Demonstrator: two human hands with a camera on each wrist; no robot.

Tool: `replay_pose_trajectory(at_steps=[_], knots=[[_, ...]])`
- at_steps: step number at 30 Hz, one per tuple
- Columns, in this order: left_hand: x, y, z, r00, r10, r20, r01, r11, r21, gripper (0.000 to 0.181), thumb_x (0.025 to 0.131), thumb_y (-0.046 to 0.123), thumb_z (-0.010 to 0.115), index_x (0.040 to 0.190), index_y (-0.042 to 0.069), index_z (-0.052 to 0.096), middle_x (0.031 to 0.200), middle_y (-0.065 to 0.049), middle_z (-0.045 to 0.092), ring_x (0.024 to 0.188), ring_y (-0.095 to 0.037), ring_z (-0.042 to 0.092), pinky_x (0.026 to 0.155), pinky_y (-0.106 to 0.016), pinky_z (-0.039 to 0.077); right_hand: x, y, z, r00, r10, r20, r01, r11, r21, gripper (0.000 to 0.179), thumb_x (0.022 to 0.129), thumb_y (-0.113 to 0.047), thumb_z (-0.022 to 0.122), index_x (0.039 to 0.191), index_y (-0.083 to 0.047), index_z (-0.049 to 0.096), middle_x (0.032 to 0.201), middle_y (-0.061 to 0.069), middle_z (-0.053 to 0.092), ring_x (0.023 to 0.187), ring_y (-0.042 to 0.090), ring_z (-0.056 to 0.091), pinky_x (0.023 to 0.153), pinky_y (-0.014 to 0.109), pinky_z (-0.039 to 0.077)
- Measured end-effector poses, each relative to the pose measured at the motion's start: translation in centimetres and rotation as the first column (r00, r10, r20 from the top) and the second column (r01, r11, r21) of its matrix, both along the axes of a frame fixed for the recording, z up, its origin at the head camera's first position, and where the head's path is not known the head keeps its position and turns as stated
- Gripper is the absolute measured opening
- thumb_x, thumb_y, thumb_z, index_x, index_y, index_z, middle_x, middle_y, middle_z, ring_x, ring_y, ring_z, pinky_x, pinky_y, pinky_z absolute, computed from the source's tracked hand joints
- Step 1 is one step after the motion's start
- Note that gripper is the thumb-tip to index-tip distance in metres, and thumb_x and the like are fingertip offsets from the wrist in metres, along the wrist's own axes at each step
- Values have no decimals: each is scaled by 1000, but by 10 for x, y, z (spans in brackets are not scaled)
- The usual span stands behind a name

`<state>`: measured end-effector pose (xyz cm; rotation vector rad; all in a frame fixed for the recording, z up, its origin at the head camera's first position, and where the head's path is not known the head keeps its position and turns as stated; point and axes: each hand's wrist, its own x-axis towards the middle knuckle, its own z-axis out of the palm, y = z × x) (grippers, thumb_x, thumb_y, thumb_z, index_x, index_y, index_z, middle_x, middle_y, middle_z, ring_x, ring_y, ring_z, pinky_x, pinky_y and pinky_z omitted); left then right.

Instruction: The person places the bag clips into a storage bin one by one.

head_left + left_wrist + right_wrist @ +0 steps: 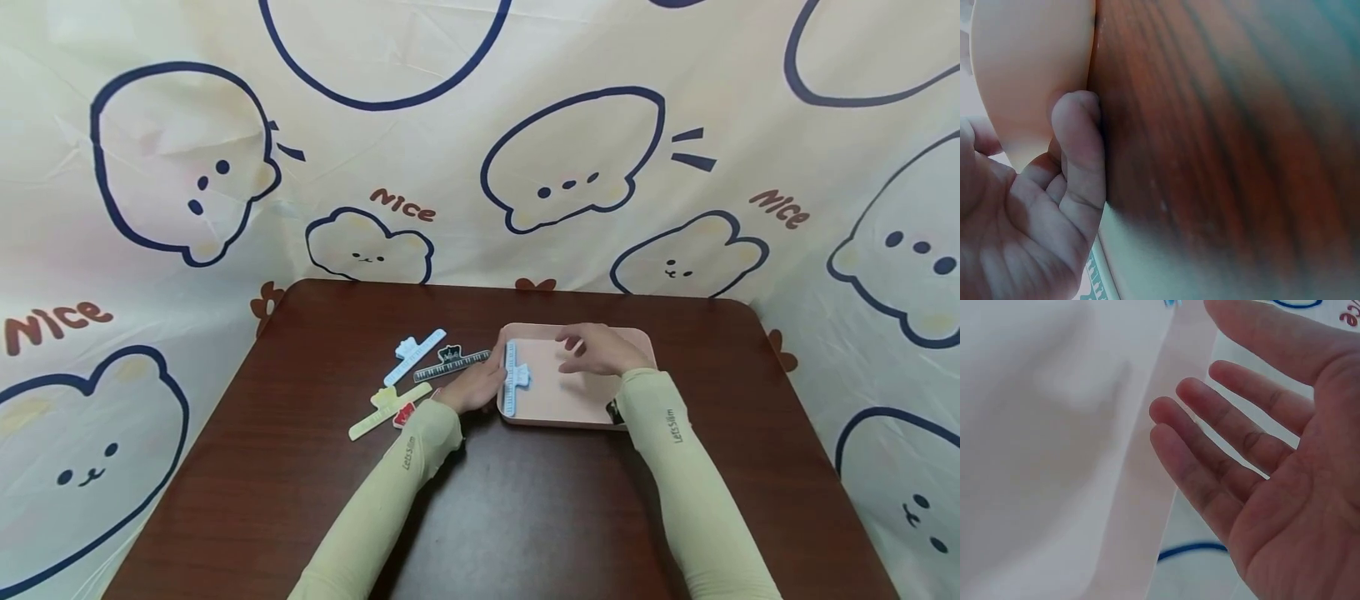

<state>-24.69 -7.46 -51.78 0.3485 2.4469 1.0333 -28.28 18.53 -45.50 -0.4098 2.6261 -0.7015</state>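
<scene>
A shallow pink tray stands on the table, and a blue bag-sealing clip lies inside along its left wall. My left hand rests against the outside of that wall, fingers extended; the left wrist view shows the fingertips right at the tray's side. Over the tray floor hovers my right hand, fingers loosely bent and spread, nothing between them. Left of the tray lie another blue clip, a black clip and a yellow clip. A red clip is partly hidden by the left wrist.
The dark wooden table reaches back to a cream curtain printed with cartoon bears, which also hangs at both sides. Pale green sleeves cover both forearms.
</scene>
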Motion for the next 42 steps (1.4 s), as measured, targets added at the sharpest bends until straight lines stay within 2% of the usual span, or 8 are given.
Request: replay_pose_trajectory(at_steps=[3,11,20,26,31,35,38,42], knots=[[0,-2,1,1000,-3,3,3,1000,3,68,112,31,26,163,34,-19,77,-13,61,61,-26,61,64,-36,51,2,17,2,999,-28,-21,28,999,16,61,90,-32,82,144,-16,59,132,13,66,121,32,62,100,52,53],[-2,-3,2,1000,21,9,-21,1000,0,69,112,32,26,161,37,-21,78,-14,61,62,-27,61,66,-37,50,9,56,8,997,-49,-62,49,999,-8,66,94,-30,77,151,-10,51,144,20,59,129,40,56,101,60,50],[-3,-4,1,1000,18,-4,-18,1000,-13,69,111,31,26,161,37,-22,74,-14,62,60,-26,60,64,-37,50,15,87,7,986,-106,-128,108,994,11,60,101,-30,67,154,-11,46,150,22,52,134,44,51,105,65,45],[-4,-6,2,999,29,15,-29,1000,7,70,111,32,27,160,41,-22,80,-14,61,63,-27,61,63,-37,51,20,103,-4,976,-118,-184,120,993,2,61,101,-26,66,155,-7,45,146,25,51,129,44,53,105,64,45],[-3,-7,3,999,31,18,-31,999,7,70,111,33,27,160,41,-22,79,-15,62,63,-27,61,64,-37,51,22,115,-18,965,-156,-210,156,988,-19,72,100,-21,67,160,-3,32,144,28,49,124,44,56,102,63,48],[-3,-6,2,999,33,27,-33,999,18,69,112,33,27,160,41,-22,78,-15,62,63,-27,61,63,-38,51,24,121,-29,963,-199,-184,198,980,-24,80,100,-24,66,163,-1,21,137,29,52,111,41,59,93,58,51],[-2,-4,1,999,29,31,-30,999,33,69,111,31,27,161,41,-20,79,-15,62,64,-28,61,63,-38,52,27,126,-37,968,-224,-117,222,975,-29,82,102,-28,62,163,0,16,125,28,56,100,38,59,85,52,50],[-1,-1,-3,999,18,38,-19,999,36,70,111,30,28,161,40,-19,80,-15,62,64,-27,62,63,-37,52,34,130,-48,972,-232,25,232,972,-35,79,106,-34,55,163,1,14,144,34,49,122,47,56,99,61,48]])
